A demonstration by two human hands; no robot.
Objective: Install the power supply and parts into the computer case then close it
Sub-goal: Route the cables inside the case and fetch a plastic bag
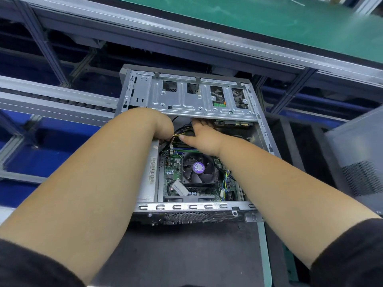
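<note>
Both forearms reach into the computer case [186, 212]; left hand [163, 125] and right hand [199, 135] handle limp cables [180, 132] (finger grip hidden), best held by the plug.

Head cam, steep down, close over case [187, 207]

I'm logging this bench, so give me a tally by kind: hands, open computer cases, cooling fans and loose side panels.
Hands: 2, left hand and right hand
Cases: 1, case
Fans: 1, fan
Side panels: 1, panel
Total: 5
</note>
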